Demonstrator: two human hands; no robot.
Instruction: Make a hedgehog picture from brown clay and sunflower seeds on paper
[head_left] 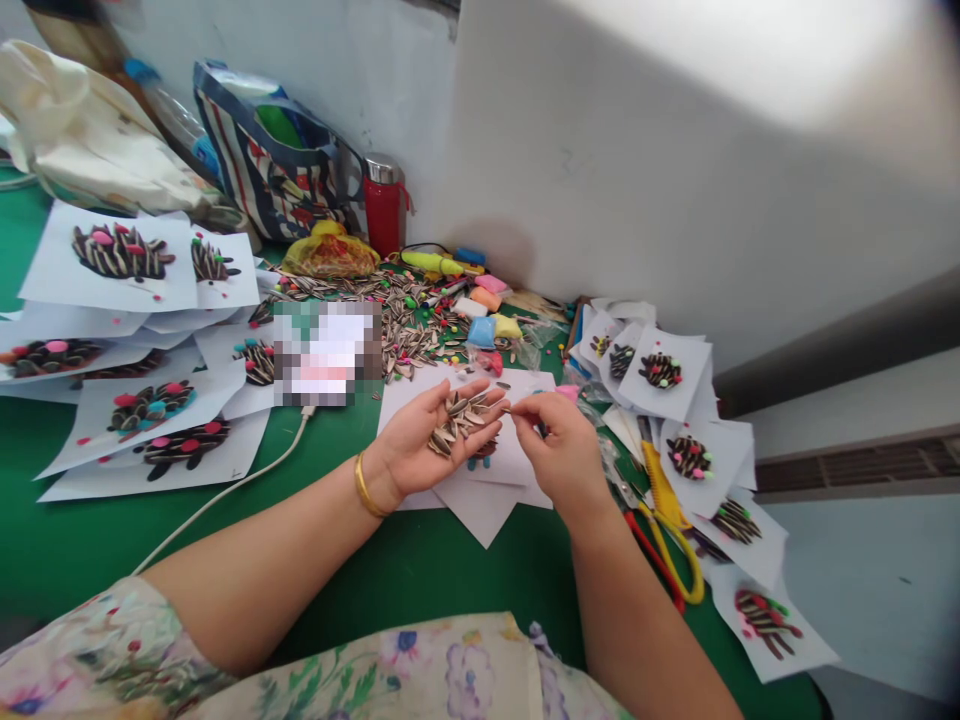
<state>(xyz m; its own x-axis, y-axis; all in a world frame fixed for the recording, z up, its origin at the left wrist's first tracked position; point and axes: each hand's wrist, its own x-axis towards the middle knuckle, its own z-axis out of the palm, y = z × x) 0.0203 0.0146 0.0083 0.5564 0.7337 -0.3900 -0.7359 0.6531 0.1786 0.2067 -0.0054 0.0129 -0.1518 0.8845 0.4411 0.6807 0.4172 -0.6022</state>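
My left hand lies palm up, cradling a small heap of striped sunflower seeds in its cupped palm. At its fingertips, my right hand pinches a single thin sunflower seed between thumb and forefinger. Beneath both hands is a white paper sheet stacked on others. Part of a dark figure with blue bits shows on it; my left hand covers the rest.
Loose sunflower seeds and coloured clay packets lie behind my hands. Decorated seed pictures pile up left, more cards right. Yellow-handled scissors rest by my right forearm. A red flask stands near the wall; a white cable crosses the green table.
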